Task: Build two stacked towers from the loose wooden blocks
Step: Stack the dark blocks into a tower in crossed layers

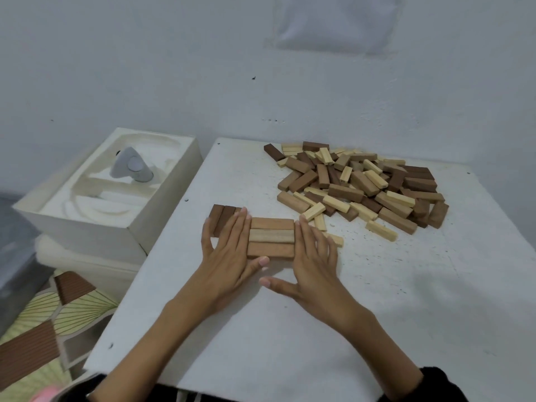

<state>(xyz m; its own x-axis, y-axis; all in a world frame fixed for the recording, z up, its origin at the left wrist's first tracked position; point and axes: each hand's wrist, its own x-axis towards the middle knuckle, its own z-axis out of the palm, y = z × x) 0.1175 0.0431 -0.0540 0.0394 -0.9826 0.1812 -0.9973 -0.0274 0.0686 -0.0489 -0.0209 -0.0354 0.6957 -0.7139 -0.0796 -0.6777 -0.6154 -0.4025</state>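
Note:
Three wooden blocks point(271, 237) lie flat side by side as one layer on the white table point(290, 329). My left hand point(229, 256) presses its straight fingers against the layer's left end. My right hand point(311, 262) presses flat against the right end, thumb stretched out in front. A second row of dark brown blocks point(222, 217) lies just left of that layer, partly hidden behind my left fingers. A big pile of loose light and dark blocks point(359, 184) covers the table's far right part.
A white moulded box point(139, 224) with a grey device point(130, 168) in it stands off the table's left edge. A few stray pale blocks point(381, 230) lie between the pile and my right hand. The wall is close behind.

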